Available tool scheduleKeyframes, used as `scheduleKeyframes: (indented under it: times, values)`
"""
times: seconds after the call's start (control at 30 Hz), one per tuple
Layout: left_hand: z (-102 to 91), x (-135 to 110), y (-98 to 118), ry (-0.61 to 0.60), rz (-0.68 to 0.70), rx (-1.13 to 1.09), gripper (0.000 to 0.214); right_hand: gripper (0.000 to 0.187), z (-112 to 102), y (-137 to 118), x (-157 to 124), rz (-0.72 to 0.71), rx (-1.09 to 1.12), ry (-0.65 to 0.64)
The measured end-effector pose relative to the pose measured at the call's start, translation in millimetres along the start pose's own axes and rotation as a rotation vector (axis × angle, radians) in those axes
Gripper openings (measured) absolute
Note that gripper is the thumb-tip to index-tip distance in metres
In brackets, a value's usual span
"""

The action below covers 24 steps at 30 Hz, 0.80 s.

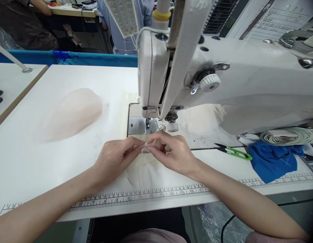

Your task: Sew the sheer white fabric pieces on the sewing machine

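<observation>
My left hand [116,158] and my right hand [171,152] meet just in front of the sewing machine's needle plate [140,125]. Both pinch a small, thin, pale translucent piece of fabric [145,147] between thumb and fingers. More sheer pale fabric [143,173] trails from it down toward the table's front edge. The needle and presser foot [147,123] stand just behind my fingertips, apart from them. The white sewing machine [222,84] fills the upper right.
A pale pink pile of fabric [74,113] lies on the white table [32,158] to the left. Green-handled thread snips [235,152] and a blue cloth [273,162] lie right. A printed ruler [136,195] runs along the front edge. Other people stand behind the table.
</observation>
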<state>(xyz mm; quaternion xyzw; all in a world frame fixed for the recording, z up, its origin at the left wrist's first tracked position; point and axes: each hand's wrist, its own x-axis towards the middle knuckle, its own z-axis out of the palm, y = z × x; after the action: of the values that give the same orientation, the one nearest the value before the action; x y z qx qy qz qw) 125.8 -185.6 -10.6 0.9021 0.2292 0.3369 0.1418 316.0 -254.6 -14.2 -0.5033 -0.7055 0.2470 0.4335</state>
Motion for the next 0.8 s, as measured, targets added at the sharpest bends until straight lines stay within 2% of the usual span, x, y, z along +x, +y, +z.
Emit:
scheduleKeyframes:
  times: [0.4,0.53,0.63,0.73,0.8]
  values:
    - [-0.5,0.2,-1.1,0.056,0.087,0.053,0.015,0.008,-2.3,-0.3,0.7,-0.014,-0.027,-0.057]
    - [-1.2,0.0,-0.5,0.037,0.079,0.023,0.015,0.010,-2.0,0.3,0.8,-0.071,-0.048,-0.005]
    - [-2.0,0.0,1.2,-0.024,-0.007,-0.009,0.012,0.011,-3.0,2.0,-0.2,-0.231,-0.201,0.093]
    - [-1.7,-0.9,1.5,-0.090,-0.032,-0.051,0.015,0.016,-7.1,3.0,-0.3,-0.532,-0.466,0.128]
    - [-0.8,-2.4,0.7,-0.080,0.018,-0.073,0.017,0.017,-10.9,2.6,0.5,-0.732,-0.601,0.120]
